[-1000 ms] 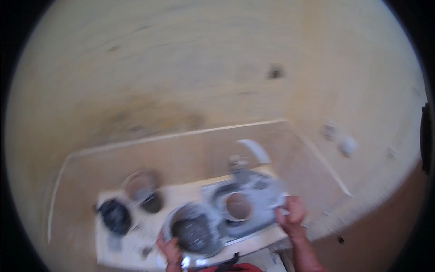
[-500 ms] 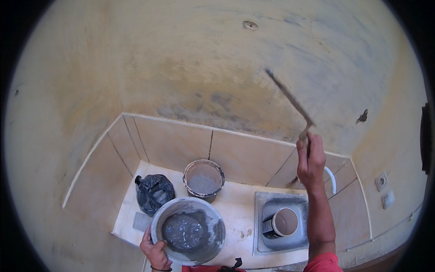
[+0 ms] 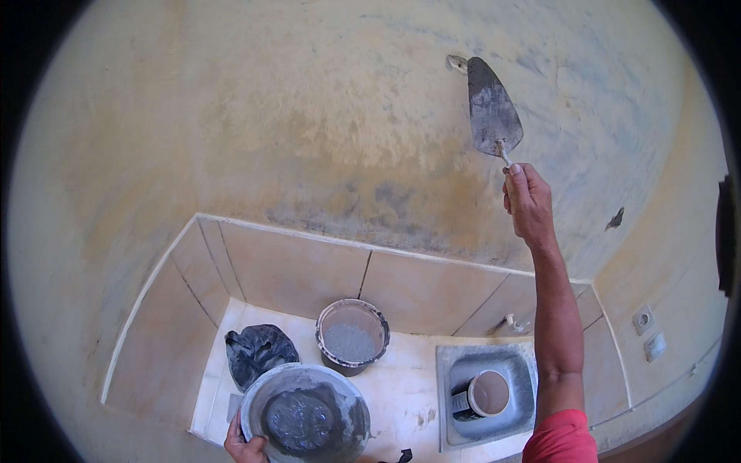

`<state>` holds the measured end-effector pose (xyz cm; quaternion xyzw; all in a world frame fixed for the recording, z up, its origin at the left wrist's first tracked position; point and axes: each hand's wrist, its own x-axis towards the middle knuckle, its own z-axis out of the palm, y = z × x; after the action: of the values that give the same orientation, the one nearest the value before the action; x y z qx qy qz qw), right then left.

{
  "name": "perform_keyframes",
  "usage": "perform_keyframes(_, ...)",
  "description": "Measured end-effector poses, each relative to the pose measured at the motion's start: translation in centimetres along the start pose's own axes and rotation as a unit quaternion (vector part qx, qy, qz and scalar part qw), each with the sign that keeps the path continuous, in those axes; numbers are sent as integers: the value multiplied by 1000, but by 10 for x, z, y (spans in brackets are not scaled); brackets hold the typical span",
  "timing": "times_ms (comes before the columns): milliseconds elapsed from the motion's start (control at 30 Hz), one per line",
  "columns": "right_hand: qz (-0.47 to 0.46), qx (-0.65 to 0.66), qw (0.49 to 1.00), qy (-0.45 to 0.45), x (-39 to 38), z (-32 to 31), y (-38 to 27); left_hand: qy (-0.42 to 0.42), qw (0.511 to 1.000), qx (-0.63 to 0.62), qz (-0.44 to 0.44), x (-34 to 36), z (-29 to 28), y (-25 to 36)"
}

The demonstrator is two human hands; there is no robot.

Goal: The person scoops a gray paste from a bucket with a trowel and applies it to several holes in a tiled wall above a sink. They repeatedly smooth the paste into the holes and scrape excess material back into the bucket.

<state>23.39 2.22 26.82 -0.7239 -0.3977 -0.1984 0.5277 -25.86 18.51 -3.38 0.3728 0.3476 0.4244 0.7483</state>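
Observation:
My right hand (image 3: 525,193) grips the handle of a pointed trowel (image 3: 490,112), raised against the stained wall. Its blade tip has dark grey material on it and sits just right of a small pale-rimmed hole (image 3: 455,63); I cannot tell whether it touches the wall. At the lower left, my left hand (image 3: 241,444) holds the rim of a wide grey basin (image 3: 355,417) with wet grey mix inside. Behind the basin are a crumpled black plastic bag (image 3: 255,351) and a bucket (image 3: 353,336) holding grey powder.
A tiled counter (image 3: 405,386) carries a metal sink (image 3: 509,366) with a small pail (image 3: 488,393) in it, below a tap (image 3: 511,322). A socket (image 3: 644,316) and switch (image 3: 654,347) are on the right wall, along with a chipped patch (image 3: 615,218).
My right hand has risen higher with the trowel, whose blade now faces me beside the upper hole. My left hand and the basin sit lower and further left in the view.

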Motion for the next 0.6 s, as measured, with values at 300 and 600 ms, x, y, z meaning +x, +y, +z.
perform_keyframes(300, -4, -18, 1000, 3, 15, 12, 12, -6, 1000, 10, -18, 5, 4, 0)
perform_keyframes(600, -25, -118, 993, 13, 21, 15, 5, 2, 1000, 27, -13, 10, 3, 1)
